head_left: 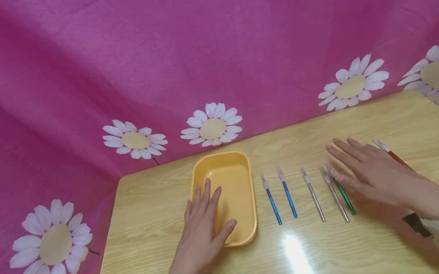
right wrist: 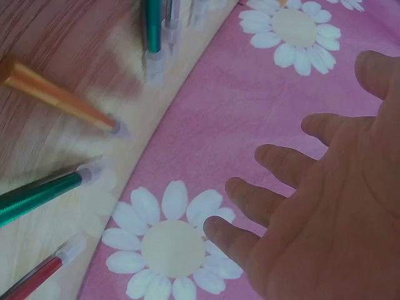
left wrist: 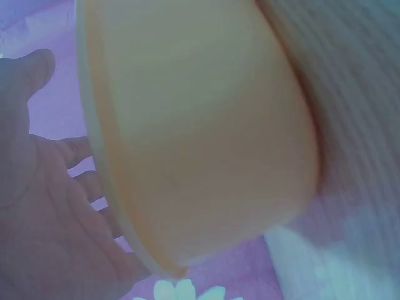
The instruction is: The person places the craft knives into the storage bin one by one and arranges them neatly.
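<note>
A yellow plastic tray (head_left: 238, 178) stands on the wooden table (head_left: 151, 220). My left hand (head_left: 203, 225) lies flat over its near left part, fingers straight and holding nothing. In the left wrist view the tray wall (left wrist: 206, 125) fills the frame, with my left palm (left wrist: 44, 219) beside it. Right of the tray several pens lie in a row: two blue pens (head_left: 272, 204), two pale pens (head_left: 315, 198), a green pen (head_left: 346, 198) and a red pen (head_left: 393, 154). My right hand (head_left: 367, 168) hovers over the green and red pens with fingers spread. My right hand (right wrist: 325, 194) grips nothing.
A pink cloth with white daisies (head_left: 211, 126) hangs behind and around the table. The table's far edge (head_left: 285, 130) meets the cloth. Bare wood lies left of the tray and in front of the pens, where a light glare (head_left: 297, 256) shows.
</note>
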Action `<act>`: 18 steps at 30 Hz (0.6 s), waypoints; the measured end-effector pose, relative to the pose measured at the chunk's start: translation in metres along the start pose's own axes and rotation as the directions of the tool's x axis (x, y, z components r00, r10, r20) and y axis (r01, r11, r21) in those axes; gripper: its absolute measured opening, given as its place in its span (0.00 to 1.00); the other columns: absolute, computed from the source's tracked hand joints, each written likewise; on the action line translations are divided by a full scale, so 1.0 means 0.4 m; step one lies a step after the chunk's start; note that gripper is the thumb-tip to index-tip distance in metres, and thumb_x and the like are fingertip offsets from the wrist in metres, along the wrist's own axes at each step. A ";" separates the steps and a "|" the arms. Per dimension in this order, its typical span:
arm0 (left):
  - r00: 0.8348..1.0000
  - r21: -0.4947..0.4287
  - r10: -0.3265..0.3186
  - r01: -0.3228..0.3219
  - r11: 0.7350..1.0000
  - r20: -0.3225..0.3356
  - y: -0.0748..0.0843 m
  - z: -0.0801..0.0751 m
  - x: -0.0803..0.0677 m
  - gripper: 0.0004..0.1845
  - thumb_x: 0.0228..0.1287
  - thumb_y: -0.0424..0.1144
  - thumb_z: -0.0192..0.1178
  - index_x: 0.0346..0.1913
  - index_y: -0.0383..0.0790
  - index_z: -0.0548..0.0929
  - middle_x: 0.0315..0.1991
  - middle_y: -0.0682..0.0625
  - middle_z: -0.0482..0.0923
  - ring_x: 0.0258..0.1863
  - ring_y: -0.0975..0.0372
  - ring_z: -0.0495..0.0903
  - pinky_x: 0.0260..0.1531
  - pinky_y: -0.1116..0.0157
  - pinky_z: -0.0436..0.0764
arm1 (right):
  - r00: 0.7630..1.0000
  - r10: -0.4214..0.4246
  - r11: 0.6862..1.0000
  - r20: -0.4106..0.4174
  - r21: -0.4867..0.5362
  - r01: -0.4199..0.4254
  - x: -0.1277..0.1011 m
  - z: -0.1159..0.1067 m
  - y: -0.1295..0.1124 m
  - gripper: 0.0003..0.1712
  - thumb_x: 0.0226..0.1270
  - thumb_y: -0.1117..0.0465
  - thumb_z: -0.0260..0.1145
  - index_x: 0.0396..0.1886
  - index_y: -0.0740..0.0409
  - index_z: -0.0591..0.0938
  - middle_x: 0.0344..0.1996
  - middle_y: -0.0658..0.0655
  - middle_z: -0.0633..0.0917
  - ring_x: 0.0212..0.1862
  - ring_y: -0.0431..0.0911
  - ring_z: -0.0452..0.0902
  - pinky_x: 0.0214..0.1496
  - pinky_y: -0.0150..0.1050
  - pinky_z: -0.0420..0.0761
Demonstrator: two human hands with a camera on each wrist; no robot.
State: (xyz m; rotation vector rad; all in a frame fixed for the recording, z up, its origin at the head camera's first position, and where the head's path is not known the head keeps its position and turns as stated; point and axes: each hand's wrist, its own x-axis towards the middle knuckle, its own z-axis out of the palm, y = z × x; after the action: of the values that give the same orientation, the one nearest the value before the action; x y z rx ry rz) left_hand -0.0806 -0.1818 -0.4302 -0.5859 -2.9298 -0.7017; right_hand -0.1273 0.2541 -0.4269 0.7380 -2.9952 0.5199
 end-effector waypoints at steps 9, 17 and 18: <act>0.986 -0.006 -0.156 0.157 0.988 0.060 -0.013 -0.016 -0.031 0.51 0.61 0.68 0.69 0.80 0.46 0.64 0.88 0.47 0.39 0.87 0.45 0.39 0.81 0.38 0.56 | 0.997 0.057 0.998 0.043 0.021 -0.057 -0.003 -0.002 0.034 0.43 0.82 0.42 0.55 0.86 0.50 0.52 0.83 0.67 0.55 0.81 0.72 0.50 0.84 0.71 0.42; 0.982 0.031 -0.183 0.182 0.983 0.045 -0.032 -0.017 -0.062 0.55 0.42 0.68 0.80 0.72 0.50 0.71 0.85 0.48 0.53 0.83 0.51 0.58 0.74 0.46 0.73 | 0.996 0.074 0.997 0.041 0.027 -0.075 -0.009 -0.002 0.074 0.42 0.83 0.45 0.55 0.86 0.53 0.51 0.83 0.70 0.55 0.82 0.71 0.49 0.84 0.68 0.47; 0.982 0.031 -0.186 0.185 0.982 0.043 -0.034 -0.016 -0.064 0.54 0.42 0.68 0.81 0.72 0.50 0.71 0.85 0.48 0.52 0.83 0.51 0.57 0.75 0.45 0.72 | 0.997 0.074 0.997 0.034 0.028 -0.075 -0.012 -0.002 0.082 0.42 0.83 0.46 0.55 0.86 0.53 0.51 0.83 0.70 0.55 0.82 0.72 0.49 0.84 0.68 0.47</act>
State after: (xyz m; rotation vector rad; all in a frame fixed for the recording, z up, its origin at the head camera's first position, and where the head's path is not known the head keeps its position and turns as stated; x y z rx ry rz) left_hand -0.0620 -0.2047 -0.4340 -0.3334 -3.0599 -0.6726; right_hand -0.1380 0.2840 -0.4370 0.6451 -3.0625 0.5608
